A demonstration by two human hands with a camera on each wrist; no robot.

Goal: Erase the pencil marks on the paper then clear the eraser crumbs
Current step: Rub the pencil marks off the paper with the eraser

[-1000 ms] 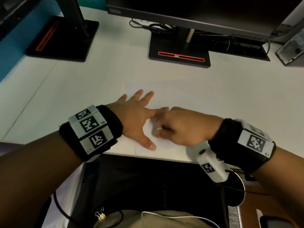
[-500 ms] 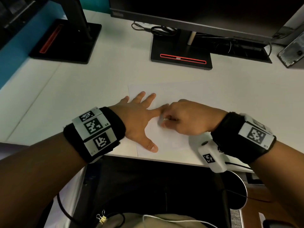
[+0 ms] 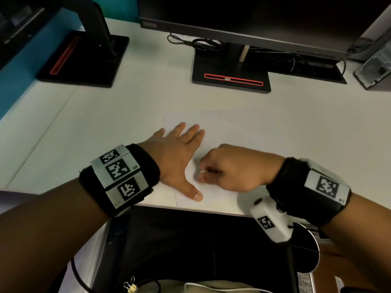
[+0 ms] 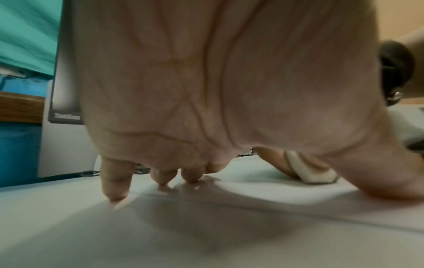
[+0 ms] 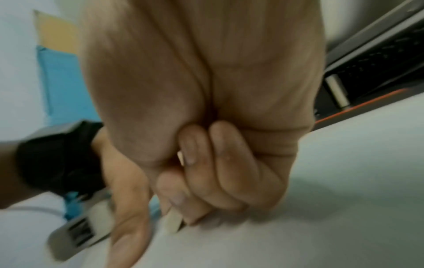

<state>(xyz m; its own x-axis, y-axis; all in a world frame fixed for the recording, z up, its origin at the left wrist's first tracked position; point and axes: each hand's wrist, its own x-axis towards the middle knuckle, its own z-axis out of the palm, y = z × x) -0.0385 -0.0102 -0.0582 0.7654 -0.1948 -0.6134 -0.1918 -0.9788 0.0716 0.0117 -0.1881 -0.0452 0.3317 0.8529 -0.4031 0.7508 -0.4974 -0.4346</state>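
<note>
Pinching the eraser point(image 4: 314, 174) in your curled right hand point(image 3: 230, 168), its edge down on the paper point(image 3: 243, 132), you work just beside the thumb of your left hand point(image 3: 175, 157) (fingers spread flat, pinning the sheet), so stroke rightward, away from it.

A white desk point(image 3: 105, 127) carries a monitor point(image 3: 254, 15) at twelve o'clock on a black base with a red slot point(image 3: 231, 78), cables point(image 3: 196, 42) coiled behind it; a second black stand point(image 3: 84, 60) sits at ten o'clock, binder clips point(image 3: 130, 286) at six
</note>
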